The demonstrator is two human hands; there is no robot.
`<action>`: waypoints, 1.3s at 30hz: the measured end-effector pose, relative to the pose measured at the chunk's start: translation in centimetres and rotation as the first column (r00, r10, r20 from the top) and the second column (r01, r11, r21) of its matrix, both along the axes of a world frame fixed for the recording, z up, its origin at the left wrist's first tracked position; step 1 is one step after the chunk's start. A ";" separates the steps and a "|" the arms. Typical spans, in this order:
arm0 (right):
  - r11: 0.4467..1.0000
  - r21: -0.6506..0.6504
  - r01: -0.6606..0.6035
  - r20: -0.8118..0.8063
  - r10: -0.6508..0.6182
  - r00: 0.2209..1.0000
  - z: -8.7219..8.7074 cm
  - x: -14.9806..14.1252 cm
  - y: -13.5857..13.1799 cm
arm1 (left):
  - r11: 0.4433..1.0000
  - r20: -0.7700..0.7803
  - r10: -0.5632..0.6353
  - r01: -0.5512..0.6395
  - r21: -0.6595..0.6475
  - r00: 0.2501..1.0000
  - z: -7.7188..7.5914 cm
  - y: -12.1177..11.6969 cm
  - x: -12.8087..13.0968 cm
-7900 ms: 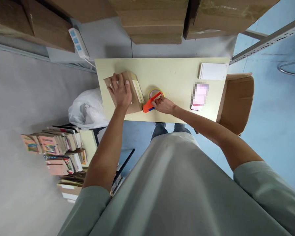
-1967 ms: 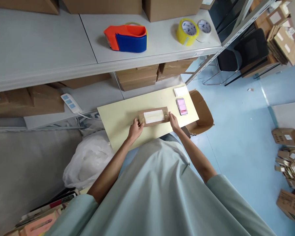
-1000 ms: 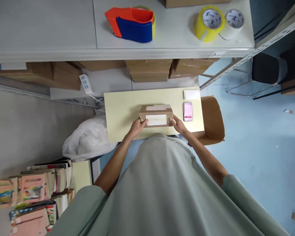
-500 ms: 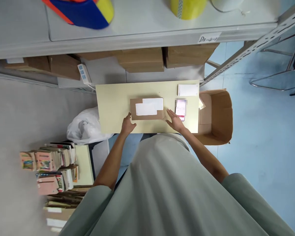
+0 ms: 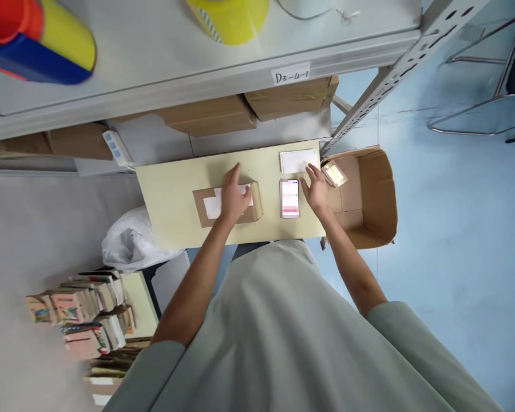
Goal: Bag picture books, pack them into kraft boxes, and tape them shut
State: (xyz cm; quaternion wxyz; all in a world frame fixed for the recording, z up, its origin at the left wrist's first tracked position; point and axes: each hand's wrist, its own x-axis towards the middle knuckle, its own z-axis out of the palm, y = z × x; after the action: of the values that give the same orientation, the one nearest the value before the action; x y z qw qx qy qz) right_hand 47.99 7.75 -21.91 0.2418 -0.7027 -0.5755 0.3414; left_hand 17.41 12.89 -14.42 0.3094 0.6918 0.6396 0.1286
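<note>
A brown cardboard box (image 5: 202,214) with white labels on its top lies on the cream tabletop (image 5: 167,206). My left hand (image 5: 235,195) is over the right half of this box, fingers apart, hiding part of the labels; whether it touches the box I cannot tell. Between the box and my right hand lies a phone (image 5: 290,199) with its screen lit. My right hand (image 5: 316,189) is open at the table's right edge, its fingertips near a stack of white label sheets (image 5: 298,161).
An open carton (image 5: 375,194) stands right of the table with a small packet (image 5: 335,173) in it. A metal shelf (image 5: 236,77) with cardboard boxes (image 5: 214,116) runs along the back. At left are a white plastic bag (image 5: 129,240) and stacked books (image 5: 83,309).
My left hand has left the box's left side and moved right, over its top. My right hand has gone from beside the box to near the label sheets. The view has shifted and turned.
</note>
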 end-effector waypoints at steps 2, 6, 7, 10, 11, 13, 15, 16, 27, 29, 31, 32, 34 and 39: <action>0.997 0.008 -0.076 0.043 0.076 0.996 -0.6 1.0 1.6 | 0.997 0.059 -0.080 0.082 -0.016 0.995 -1.7 1.3 4.4; 0.953 -0.032 -0.302 0.105 0.304 0.947 -1.4 1.4 4.4 | 0.992 0.050 -0.045 0.050 -0.118 0.998 -4.6 2.5 10.0; 0.939 -0.048 -0.342 0.112 0.345 0.932 -1.5 1.4 4.9 | 0.988 0.024 -0.033 0.037 -0.150 0.999 -4.9 2.5 10.7; 0.917 -0.077 -0.391 0.107 0.398 0.911 -1.7 1.4 5.9 | 0.976 -0.052 -0.041 0.029 -0.214 0.998 -4.8 2.1 11.3; 0.917 -0.082 -0.391 0.104 0.398 0.911 -1.8 1.4 6.1 | 0.974 -0.068 -0.046 0.029 -0.223 0.997 -4.6 1.9 11.2; 0.918 -0.093 -0.386 0.111 0.395 0.912 -1.8 1.6 6.3 | 0.972 -0.090 -0.047 0.025 -0.233 0.995 -4.1 1.5 10.9; 0.913 -0.102 -0.396 0.135 0.407 0.904 -1.9 1.8 6.5 | 0.971 -0.099 -0.044 0.019 -0.240 0.994 -3.7 1.3 10.7; 0.908 -0.104 -0.405 0.146 0.417 0.897 -1.9 1.9 6.6 | 0.970 -0.101 -0.043 0.017 -0.242 0.994 -3.6 1.2 10.6; 0.860 -0.132 -0.492 0.260 0.509 0.820 -1.2 2.2 7.0 | 0.972 -0.080 -0.101 0.081 -0.219 0.992 -3.7 2.0 11.0; 0.829 -0.139 -0.542 0.304 0.557 0.773 -0.9 2.3 6.9 | 0.969 -0.078 -0.133 0.113 -0.218 0.988 -3.6 2.1 11.2; 0.791 -0.131 -0.598 0.341 0.602 0.721 -0.7 2.2 6.7 | 0.964 -0.080 -0.182 0.161 -0.213 0.980 -3.6 2.2 11.7; 0.773 -0.128 -0.622 0.357 0.621 0.698 -0.7 2.1 6.6 | 0.959 -0.083 -0.211 0.190 -0.209 0.974 -3.6 2.3 12.1; 0.744 -0.138 -0.654 0.387 0.648 0.656 -0.7 1.8 6.3 | 0.947 -0.090 -0.271 0.248 -0.203 0.958 -3.6 2.5 13.0; 0.725 -0.191 -0.662 0.453 0.663 0.596 -0.5 0.8 5.7 | 0.927 -0.136 -0.346 0.315 -0.206 0.928 -3.8 3.2 14.8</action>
State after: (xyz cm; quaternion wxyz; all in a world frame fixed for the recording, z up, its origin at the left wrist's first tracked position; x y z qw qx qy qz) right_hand 48.79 13.43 -22.41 -0.0578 -0.5015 -0.8355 0.2170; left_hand 32.24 16.13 -18.22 0.3323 0.7674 0.5466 -0.0435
